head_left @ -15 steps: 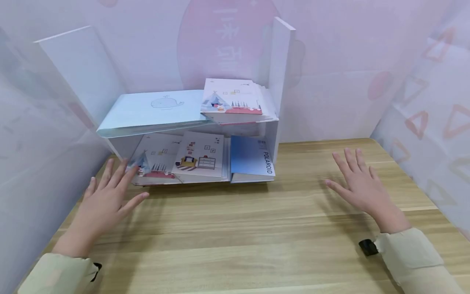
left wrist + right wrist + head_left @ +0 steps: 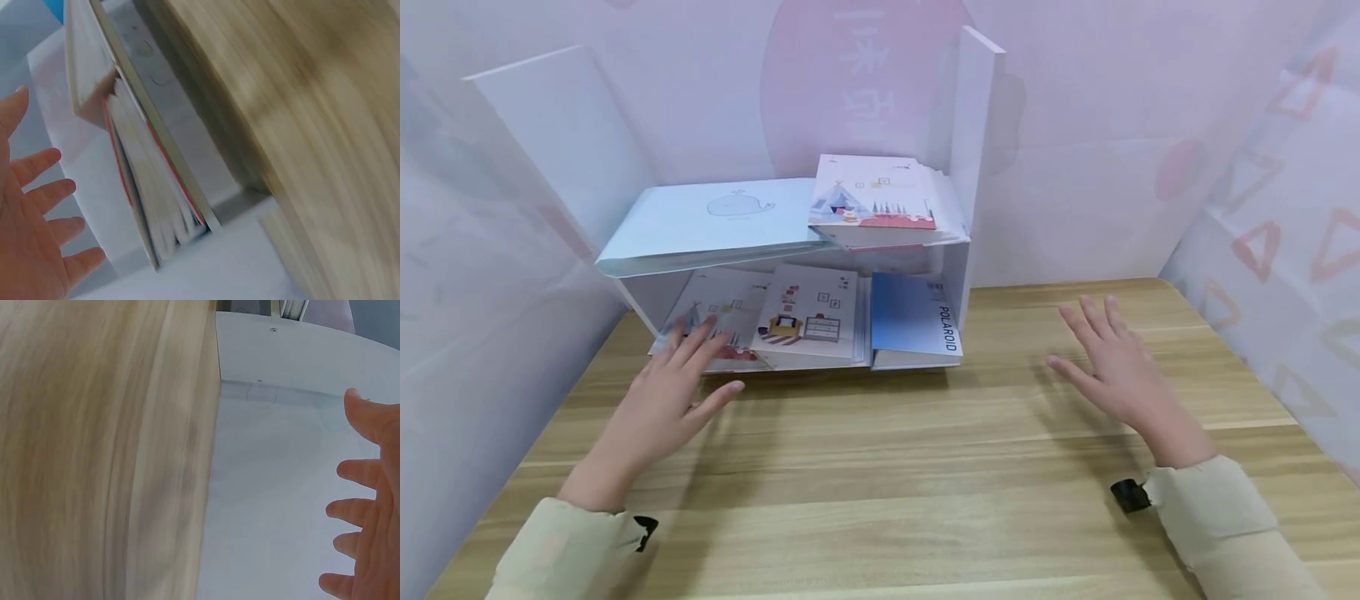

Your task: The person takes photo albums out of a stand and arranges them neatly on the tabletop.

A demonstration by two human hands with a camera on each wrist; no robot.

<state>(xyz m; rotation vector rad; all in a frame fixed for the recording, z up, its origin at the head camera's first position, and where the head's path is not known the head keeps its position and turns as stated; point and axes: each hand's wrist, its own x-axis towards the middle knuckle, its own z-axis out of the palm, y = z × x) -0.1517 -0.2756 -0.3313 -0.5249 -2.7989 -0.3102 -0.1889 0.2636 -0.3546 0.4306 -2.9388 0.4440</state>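
My left hand (image 2: 655, 408) hovers with spread fingers before the lower left of a white two-tier shelf (image 2: 976, 125), holding nothing. Its fingertips overlap a tent-picture book (image 2: 730, 304) in the head view. Beside that book lie one with a dresser picture (image 2: 811, 312) and a blue POLAROID book (image 2: 915, 312). On the upper tier rest a light-blue whale folder (image 2: 700, 229) and another tent-picture book (image 2: 872, 196). My right hand (image 2: 1116, 375), fingers extended, is above the table right of the shelf. Both hands appear palm and fingers bare in the left wrist and right wrist views.
The wood-grain table (image 2: 910, 483) extends in front of the shelf and to its right. Pale printed wall sheets (image 2: 1090, 200) surround the back and sides. A black strap (image 2: 1130, 495) shows at the right cuff.
My left hand has moved right, toward the middle of the lower tier's front. The right hand has shifted slightly left. The books and shelf stay in place.
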